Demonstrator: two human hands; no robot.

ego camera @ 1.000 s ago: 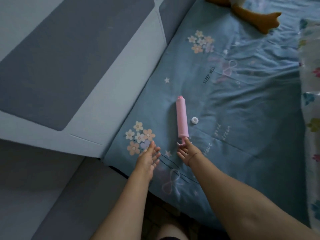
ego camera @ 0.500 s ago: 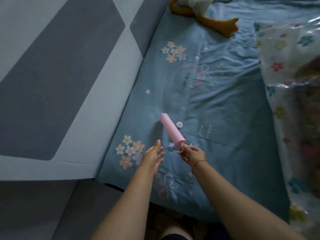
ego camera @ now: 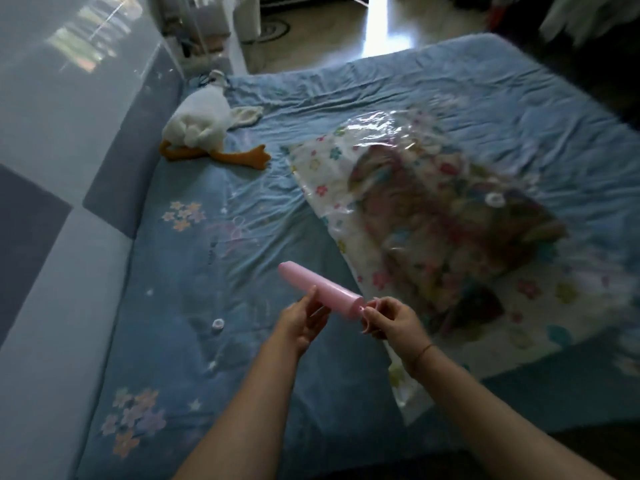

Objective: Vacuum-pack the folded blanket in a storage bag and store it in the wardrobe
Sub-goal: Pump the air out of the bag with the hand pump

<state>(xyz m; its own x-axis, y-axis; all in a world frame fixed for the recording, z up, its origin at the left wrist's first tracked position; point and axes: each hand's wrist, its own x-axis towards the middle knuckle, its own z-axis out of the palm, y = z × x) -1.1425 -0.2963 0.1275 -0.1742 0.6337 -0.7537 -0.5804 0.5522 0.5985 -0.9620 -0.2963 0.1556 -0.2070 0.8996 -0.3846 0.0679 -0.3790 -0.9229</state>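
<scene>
A pink hand pump [ego camera: 311, 285] is held in the air above the blue bedsheet [ego camera: 242, 188]. My right hand [ego camera: 391, 318] grips its handle end. My left hand [ego camera: 304, 320] cups the underside of the pump's barrel, fingers touching it. To the right lies a clear storage bag [ego camera: 329, 174] printed with flowers, flat on the bed, with a folded patterned blanket [ego camera: 433, 230] inside. A white round valve [ego camera: 495, 199] shows on top of the bag. A small white cap [ego camera: 217, 323] lies on the sheet left of my hands.
A white plush duck [ego camera: 201, 126] with orange feet lies at the bed's far left, against the padded grey-and-white headboard [ego camera: 69, 237]. Beyond the bed's far edge is floor with a bright strip of light [ego camera: 377, 22]. Dark furniture stands at the far right.
My right hand lifted the pump off the sheet and my left hand came up under its barrel. The view swung up and right, bringing the bag and the duck into sight.
</scene>
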